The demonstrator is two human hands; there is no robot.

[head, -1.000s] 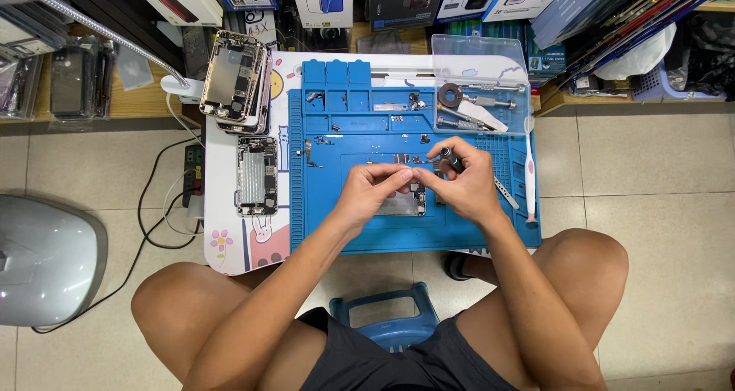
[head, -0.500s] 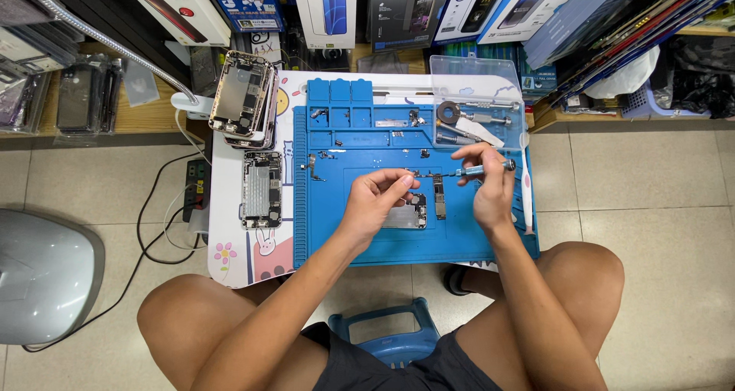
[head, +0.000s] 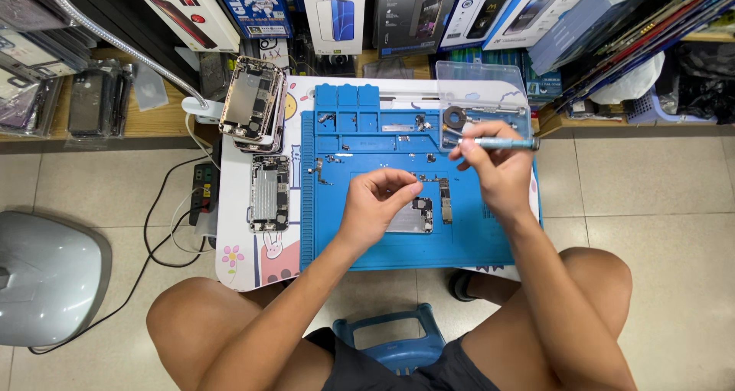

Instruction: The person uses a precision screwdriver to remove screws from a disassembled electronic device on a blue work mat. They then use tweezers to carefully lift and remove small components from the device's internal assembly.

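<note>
Tiled floor surrounds your low white table (head: 237, 261) and blue repair mat (head: 367, 245). Your left hand (head: 375, 203) curls its fingers loosely over the phone board (head: 417, 215). Farther off, your right hand (head: 494, 173) pinches a screwdriver (head: 494, 142) lying crosswise, tip pointing left.

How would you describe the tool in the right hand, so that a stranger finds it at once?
Start at the blue work mat on the low table. Over its far right corner, the right hand holds a slim screwdriver, lying almost level. Its light blue metal handle sets it apart from the small dark parts below.
</note>
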